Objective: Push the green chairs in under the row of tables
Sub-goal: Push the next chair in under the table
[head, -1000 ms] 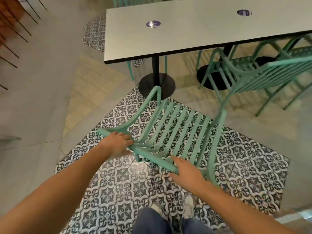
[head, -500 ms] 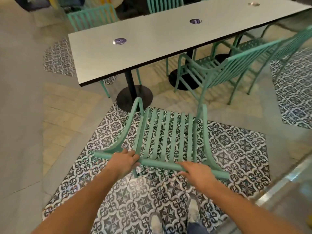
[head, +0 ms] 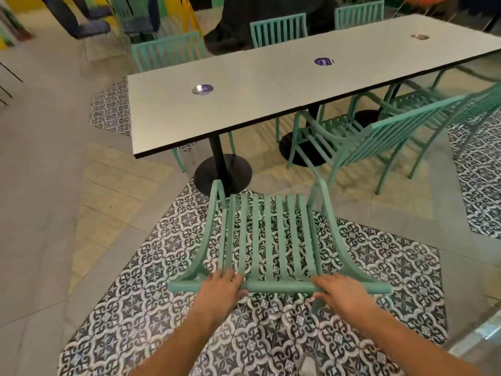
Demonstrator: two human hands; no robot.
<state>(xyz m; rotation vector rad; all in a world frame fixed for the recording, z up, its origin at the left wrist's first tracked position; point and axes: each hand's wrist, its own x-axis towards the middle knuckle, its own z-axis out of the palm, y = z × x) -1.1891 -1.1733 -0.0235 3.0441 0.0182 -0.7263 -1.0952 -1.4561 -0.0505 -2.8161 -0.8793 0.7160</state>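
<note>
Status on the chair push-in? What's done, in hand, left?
Done: nothing on this side clearly. In hand: left hand and right hand grip the top rail of the near chair, which stands clear of the table. Left: push it under, then the next chair, which is only partly under.

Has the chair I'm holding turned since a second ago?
Yes. The held chair has swung round: earlier skewed to the table edge, it now points squarely toward it.

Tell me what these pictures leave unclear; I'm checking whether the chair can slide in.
- Head view: held chair's legs, hidden beneath its seat and backrest.
- Left hand and right hand fingers curl over the top rail, tips hidden.
- Far chairs, seats hidden behind the table.
</note>
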